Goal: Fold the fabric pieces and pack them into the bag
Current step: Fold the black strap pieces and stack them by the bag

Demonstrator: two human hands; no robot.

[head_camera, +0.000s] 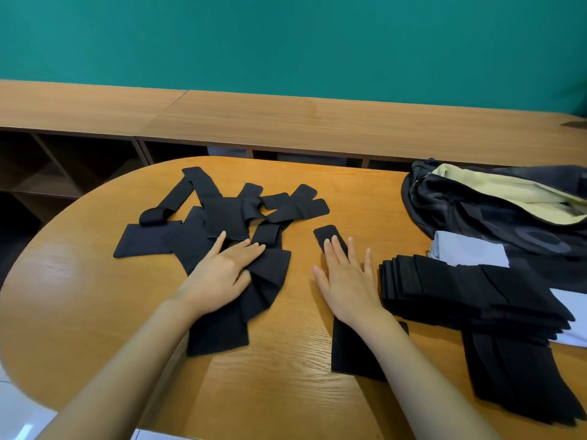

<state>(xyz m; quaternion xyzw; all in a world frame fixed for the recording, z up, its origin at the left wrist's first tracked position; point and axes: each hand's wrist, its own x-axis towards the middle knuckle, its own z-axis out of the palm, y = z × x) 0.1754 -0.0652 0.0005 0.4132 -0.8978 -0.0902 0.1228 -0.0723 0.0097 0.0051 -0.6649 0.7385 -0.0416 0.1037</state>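
A loose heap of black fabric strips lies on the rounded wooden table. My left hand rests on the heap's near side, thumb pinching a fold of black fabric. My right hand lies flat, fingers spread, pressing a single long black strip whose near end shows under my forearm. A stack of folded black pieces sits to the right. The dark bag with a pale yellow lining lies open at the far right.
A second spread of folded black pieces runs to the near right edge. A light grey cloth and a white sheet lie by the bag. Low wooden shelving and a teal wall stand behind the table.
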